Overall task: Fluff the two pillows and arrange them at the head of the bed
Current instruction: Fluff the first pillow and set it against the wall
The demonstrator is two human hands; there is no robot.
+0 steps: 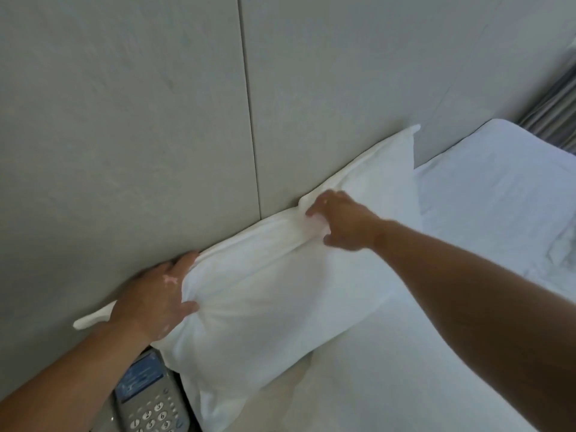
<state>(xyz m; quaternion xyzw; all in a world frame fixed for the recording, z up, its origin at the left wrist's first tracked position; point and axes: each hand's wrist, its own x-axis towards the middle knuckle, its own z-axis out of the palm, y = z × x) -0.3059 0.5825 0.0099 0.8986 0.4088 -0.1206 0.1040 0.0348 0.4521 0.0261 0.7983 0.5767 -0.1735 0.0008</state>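
At mid-frame a white pillow (265, 294) leans on the grey headboard (124, 135). The left hand (156, 297) pinches its lower-left corner; the right hand (339, 221) grips its top edge. White bed (467, 213) fills the right.

Two pillows (268, 307), two hands (156, 300), one phone (149, 397).

Hotel-type bedroom: bed (498, 198) in white linen with white pillow (265, 300) against grey padded wall panels (124, 120), keypad desk phone (149, 400) at bedside, grey curtain (551, 110) in corner.
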